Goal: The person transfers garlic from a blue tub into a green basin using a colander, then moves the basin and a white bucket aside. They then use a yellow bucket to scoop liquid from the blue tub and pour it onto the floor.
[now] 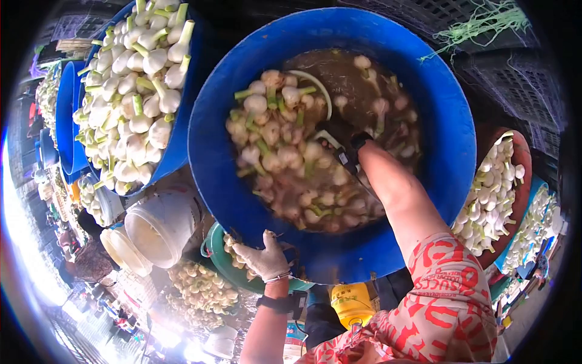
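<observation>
A big blue tub [212,158] holds brown, murky water with many garlic bulbs [291,155] crowded on its left side. My right arm reaches into the tub, and my right hand [336,132], dark and wet-looking, is at the water among the bulbs. It is beside a pale curved rim [321,88], partly sunk; whether the fingers grip it is hidden. My left hand [267,259], in a pale, dirty glove, is outside the tub's near-left edge with fingers apart. It is close to a green basin [218,252] with garlic in it.
Another blue tub [193,73], heaped with garlic, stands at upper left. White buckets [163,227] are below it. A reddish tub [518,182] of garlic stands at right. A yellow bucket [351,303] is near my legs. Black crates [515,85] and green netting [485,24] line the upper right.
</observation>
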A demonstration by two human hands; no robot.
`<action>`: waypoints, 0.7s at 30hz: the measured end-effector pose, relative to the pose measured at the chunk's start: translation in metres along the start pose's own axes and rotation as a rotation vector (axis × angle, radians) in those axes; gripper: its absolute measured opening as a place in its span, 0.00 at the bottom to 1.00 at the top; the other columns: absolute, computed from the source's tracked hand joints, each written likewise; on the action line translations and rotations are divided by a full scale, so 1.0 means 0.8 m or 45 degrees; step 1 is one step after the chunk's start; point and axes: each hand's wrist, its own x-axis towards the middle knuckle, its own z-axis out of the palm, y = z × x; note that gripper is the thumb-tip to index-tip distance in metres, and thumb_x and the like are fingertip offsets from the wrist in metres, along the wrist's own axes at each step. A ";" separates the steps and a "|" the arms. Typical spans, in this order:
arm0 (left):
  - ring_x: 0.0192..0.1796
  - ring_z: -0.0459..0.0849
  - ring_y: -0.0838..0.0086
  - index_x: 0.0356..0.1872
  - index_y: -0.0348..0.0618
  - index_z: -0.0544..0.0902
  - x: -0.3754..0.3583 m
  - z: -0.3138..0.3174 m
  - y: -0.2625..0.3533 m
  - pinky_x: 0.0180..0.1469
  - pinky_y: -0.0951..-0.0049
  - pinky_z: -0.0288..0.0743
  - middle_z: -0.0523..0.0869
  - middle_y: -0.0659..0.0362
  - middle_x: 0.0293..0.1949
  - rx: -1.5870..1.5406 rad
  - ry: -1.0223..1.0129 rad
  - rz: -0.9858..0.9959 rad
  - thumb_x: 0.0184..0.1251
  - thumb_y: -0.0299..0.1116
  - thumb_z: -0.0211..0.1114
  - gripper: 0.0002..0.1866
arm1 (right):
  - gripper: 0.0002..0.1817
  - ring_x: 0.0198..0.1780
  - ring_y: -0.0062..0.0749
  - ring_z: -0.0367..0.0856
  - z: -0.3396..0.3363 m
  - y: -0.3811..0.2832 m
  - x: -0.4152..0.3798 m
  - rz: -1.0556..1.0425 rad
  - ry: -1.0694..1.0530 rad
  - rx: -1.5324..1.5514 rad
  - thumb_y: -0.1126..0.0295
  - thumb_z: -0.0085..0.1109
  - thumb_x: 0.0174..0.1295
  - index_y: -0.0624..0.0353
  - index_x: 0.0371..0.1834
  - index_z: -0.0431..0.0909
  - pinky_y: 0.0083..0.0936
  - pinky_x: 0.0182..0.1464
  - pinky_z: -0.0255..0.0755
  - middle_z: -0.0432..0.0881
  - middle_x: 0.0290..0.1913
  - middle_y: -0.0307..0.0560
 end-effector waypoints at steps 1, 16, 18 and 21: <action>0.53 0.76 0.56 0.64 0.24 0.55 0.000 -0.001 -0.004 0.58 0.64 0.68 0.72 0.40 0.56 -0.063 -0.010 0.030 0.56 0.34 0.67 0.40 | 0.13 0.19 0.25 0.76 0.007 0.007 -0.001 -0.007 -0.012 0.003 0.66 0.52 0.60 0.58 0.45 0.71 0.20 0.18 0.72 0.79 0.27 0.43; 0.56 0.73 0.52 0.60 0.28 0.63 0.009 0.001 -0.018 0.59 0.62 0.66 0.74 0.41 0.53 -0.453 0.099 0.215 0.60 0.38 0.64 0.33 | 0.11 0.22 0.22 0.77 0.052 0.086 -0.178 -0.143 -0.317 0.229 0.65 0.52 0.63 0.60 0.43 0.77 0.18 0.24 0.70 0.80 0.27 0.41; 0.58 0.71 0.58 0.61 0.30 0.64 0.010 0.006 -0.028 0.61 0.64 0.63 0.73 0.44 0.55 -0.530 0.023 0.239 0.63 0.43 0.63 0.33 | 0.11 0.23 0.20 0.77 0.059 0.059 -0.242 -0.327 -0.202 0.060 0.65 0.52 0.63 0.60 0.42 0.77 0.17 0.24 0.71 0.80 0.29 0.41; 0.61 0.69 0.64 0.64 0.35 0.63 0.039 -0.045 -0.046 0.62 0.70 0.60 0.70 0.51 0.60 -1.285 -0.823 -0.024 0.66 0.51 0.58 0.34 | 0.13 0.27 0.22 0.79 0.078 0.042 -0.317 -0.515 -0.129 -0.025 0.65 0.54 0.62 0.61 0.43 0.76 0.21 0.28 0.74 0.81 0.32 0.42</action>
